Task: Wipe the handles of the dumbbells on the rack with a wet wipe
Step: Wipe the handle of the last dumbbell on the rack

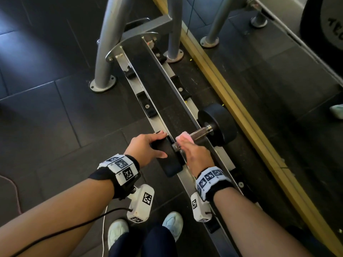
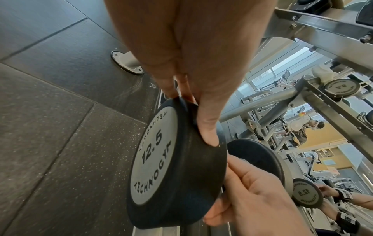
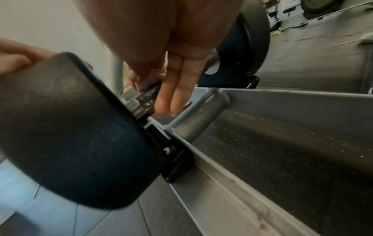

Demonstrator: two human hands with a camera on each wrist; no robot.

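dumbbell [image 1: 194, 140]: only one on this bottom shelf, lying crosswise over the two rails, handle pointing from the near-left head to the far-right head. The near head's face plate reads 12.5 in the left wrist view.
rack [image 1: 146, 117]: grey metal, two long rails with black saddle pads, bolted feet on the dark rubber floor tiles. The spots further along the rails have nothing in them.
left hand [image 1: 146, 148]: draped over the top of the near head [image 2: 177, 167], fingers and thumb curled round the rim, pretty much bracing it.
right hand [image 1: 193, 154]: on the handle [image 1: 200, 132] right next to the near head, wrapped over it from above with the wet wipe under the fingers. From the right wrist view two fingers [image 3: 171, 95] hang straight down past the bar, so it's kind of a loose wrap.
wet wipe [image 1: 183, 137]: pinkish-white, bunched on the handle, poking out just beyond the right hand's fingertips, touching the knurled bit.
mirror [image 1: 278, 80]: runs right behind the rack with a yellowish wooden edge along the floor.
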